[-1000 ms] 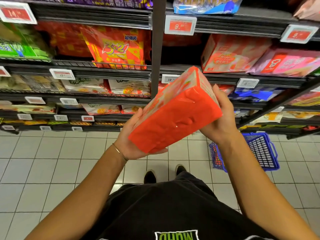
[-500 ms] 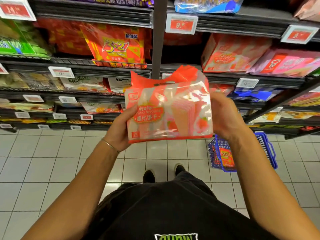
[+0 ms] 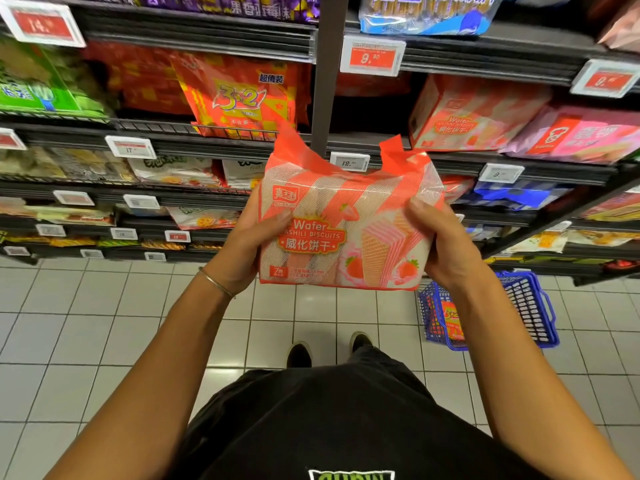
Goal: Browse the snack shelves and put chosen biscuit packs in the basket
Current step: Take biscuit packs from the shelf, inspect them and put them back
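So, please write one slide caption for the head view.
Left hand and right hand hold a strawberry wafer pack before snack shelves; blue basket stands on the floor.

A shop: stocked snack shelves (image 3: 214,140), price tags (image 3: 372,56).

**Concealed, cropped, illegible**

Left hand (image 3: 242,251): fingers concealed behind the wafer pack (image 3: 346,230); only the thumb (image 3: 277,216) shows. Basket (image 3: 530,306): partly masked by the right forearm (image 3: 519,358); the orange pack (image 3: 450,322) inside is seen only in part. Fine print along the wafer pack's lower edge is too small to read. Lower-left price tags (image 3: 50,230): blurred, figures illegible. Purple packs (image 3: 242,5) and blue pack (image 3: 426,15): cropped by the top edge.
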Available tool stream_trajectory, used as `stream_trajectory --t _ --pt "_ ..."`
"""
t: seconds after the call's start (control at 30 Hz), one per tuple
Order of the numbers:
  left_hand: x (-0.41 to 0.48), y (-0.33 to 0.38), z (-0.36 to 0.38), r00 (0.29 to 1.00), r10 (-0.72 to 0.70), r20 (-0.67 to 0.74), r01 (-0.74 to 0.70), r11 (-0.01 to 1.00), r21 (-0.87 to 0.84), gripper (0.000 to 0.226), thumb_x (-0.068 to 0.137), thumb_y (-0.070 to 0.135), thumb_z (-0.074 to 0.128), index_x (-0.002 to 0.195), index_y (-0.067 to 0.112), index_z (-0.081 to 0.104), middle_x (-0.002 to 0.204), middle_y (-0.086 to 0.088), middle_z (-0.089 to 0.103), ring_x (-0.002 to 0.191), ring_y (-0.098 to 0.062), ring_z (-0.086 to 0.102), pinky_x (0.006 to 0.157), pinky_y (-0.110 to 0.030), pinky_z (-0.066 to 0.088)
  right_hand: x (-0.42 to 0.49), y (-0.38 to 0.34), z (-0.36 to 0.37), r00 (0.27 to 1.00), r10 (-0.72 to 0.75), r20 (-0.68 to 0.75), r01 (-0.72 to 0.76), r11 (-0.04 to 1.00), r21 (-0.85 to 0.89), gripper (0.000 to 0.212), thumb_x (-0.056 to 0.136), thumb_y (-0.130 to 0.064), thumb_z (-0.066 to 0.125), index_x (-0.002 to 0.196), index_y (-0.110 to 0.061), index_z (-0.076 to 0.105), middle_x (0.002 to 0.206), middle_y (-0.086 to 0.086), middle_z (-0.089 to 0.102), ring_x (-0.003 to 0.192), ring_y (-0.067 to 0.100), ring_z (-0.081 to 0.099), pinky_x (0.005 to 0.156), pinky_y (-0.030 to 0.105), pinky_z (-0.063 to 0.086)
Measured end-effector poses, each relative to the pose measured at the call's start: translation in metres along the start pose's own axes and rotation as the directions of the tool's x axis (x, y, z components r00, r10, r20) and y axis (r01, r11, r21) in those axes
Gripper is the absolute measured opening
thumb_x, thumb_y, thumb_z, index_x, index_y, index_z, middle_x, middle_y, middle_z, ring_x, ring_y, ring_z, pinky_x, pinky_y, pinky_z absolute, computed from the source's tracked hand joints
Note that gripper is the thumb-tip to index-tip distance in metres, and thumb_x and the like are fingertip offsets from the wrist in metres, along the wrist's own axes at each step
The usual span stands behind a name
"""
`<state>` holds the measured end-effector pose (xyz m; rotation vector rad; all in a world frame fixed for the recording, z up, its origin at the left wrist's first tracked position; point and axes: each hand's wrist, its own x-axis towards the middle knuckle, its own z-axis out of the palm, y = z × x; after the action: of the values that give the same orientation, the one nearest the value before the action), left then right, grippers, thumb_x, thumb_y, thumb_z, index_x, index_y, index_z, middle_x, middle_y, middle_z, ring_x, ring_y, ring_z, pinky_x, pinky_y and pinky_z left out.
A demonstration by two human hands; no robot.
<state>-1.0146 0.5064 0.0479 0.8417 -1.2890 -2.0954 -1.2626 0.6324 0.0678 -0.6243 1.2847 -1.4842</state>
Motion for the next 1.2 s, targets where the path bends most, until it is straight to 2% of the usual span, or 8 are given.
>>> stream_trajectory --t 0.27,0.4,0.5,0.67,0.8,0.93,1.07,1.2 --pt "0.003 -0.009 -0.004 0.999 -0.024 -0.024 0.024 0.999 0.023 0.064 0.089 0.034 0.064 0.148 0.018 0.045 0.128 -0.006 0.07 0.119 -0.028 0.068 0.093 -0.042 0.059 0.005 0.01 0.003 0.997 0.064 -0.041 -0.061 0.995 0.073 0.053 0.088 -0.025 0.067 0.137 -0.009 0.056 0.108 0.006 0.078 0.101 0.025 0.076 0.08 0.035 0.062" --pt "0.002 -0.007 -0.013 0.998 -0.058 0.009 0.056 0.99 0.13 0.086 0.076 0.046 0.075 0.15 0.016 0.043 0.134 -0.011 0.066 0.122 -0.031 0.066 0.098 -0.05 0.057 0.006 0.012 -0.006 0.999 0.036 -0.018 -0.035 0.998 0.054 0.05 0.087 -0.017 0.066 0.135 -0.008 0.056 0.105 0.005 0.078 0.098 0.025 0.076 0.081 0.036 0.061" --pt "0.003 0.002 -0.025 1.0 -0.009 0.021 0.005 0.988 0.152 0.093 0.074 0.052 0.081 0.153 0.023 0.041 0.138 -0.011 0.064 0.121 -0.032 0.065 0.087 -0.046 0.059 0.008 0.012 -0.012 1.0 0.017 -0.008 -0.017 1.0 0.013 0.07 0.08 -0.008 0.068 0.146 -0.003 0.046 0.107 0.007 0.074 0.097 0.026 0.074 0.083 0.039 0.06" --pt "0.017 0.013 -0.023 0.996 0.094 0.003 -0.09 0.942 0.324 0.044 0.086 0.019 0.079 0.128 0.013 0.066 0.129 -0.014 0.069 0.113 -0.024 0.069 0.09 -0.04 0.059 0.008 0.014 -0.01 0.998 0.014 0.064 -0.012 1.0 -0.023 0.076 0.075 0.001 0.068 0.148 -0.008 0.046 0.109 0.007 0.074 0.098 0.023 0.073 0.081 0.035 0.06" --pt "0.022 0.012 -0.016 0.98 0.147 -0.137 -0.109 0.96 0.256 0.032 0.088 0.024 0.077 0.11 0.002 0.071 0.106 -0.02 0.075 0.089 -0.027 0.075 0.077 -0.04 0.061 0.005 0.016 -0.007 0.993 0.037 0.113 -0.035 0.999 -0.016 0.074 0.075 0.003 0.067 0.145 -0.007 0.047 0.11 0.008 0.072 0.099 0.023 0.071 0.085 0.035 0.059" --pt "0.022 0.013 -0.01 0.967 0.13 -0.221 -0.114 0.99 0.084 0.022 0.092 0.019 0.072 0.11 0.005 0.07 0.095 -0.013 0.078 0.082 -0.025 0.076 0.071 -0.035 0.062 0.003 0.011 -0.007 0.978 0.1 0.181 -0.091 0.994 -0.061 0.07 0.078 -0.01 0.073 0.144 -0.011 0.048 0.124 0.013 0.064 0.114 0.029 0.062 0.099 0.042 0.051" --pt "0.019 0.02 -0.007 0.973 0.139 -0.185 -0.127 0.989 0.079 0.017 0.092 0.018 0.071 0.107 0.008 0.072 0.094 -0.01 0.078 0.084 -0.023 0.076 0.072 -0.034 0.061 0.007 -0.003 -0.006 0.963 0.123 0.24 -0.12 0.992 -0.03 0.065 0.076 -0.063 0.08 0.123 -0.02 0.069 0.13 0.012 0.068 0.123 0.032 0.062 0.105 0.051 0.051" --pt "0.017 0.024 0.0 0.977 0.185 -0.11 -0.159 0.965 0.21 0.01 0.085 0.021 0.074 0.094 0.016 0.073 0.086 -0.002 0.077 0.078 -0.017 0.074 0.069 -0.03 0.06 0.016 -0.009 -0.01 0.982 0.001 0.188 0.026 0.989 -0.145 0.064 0.086 -0.045 0.076 0.141 -0.019 0.057 0.136 0.027 0.059 0.132 0.044 0.055 0.12 0.064 0.032"
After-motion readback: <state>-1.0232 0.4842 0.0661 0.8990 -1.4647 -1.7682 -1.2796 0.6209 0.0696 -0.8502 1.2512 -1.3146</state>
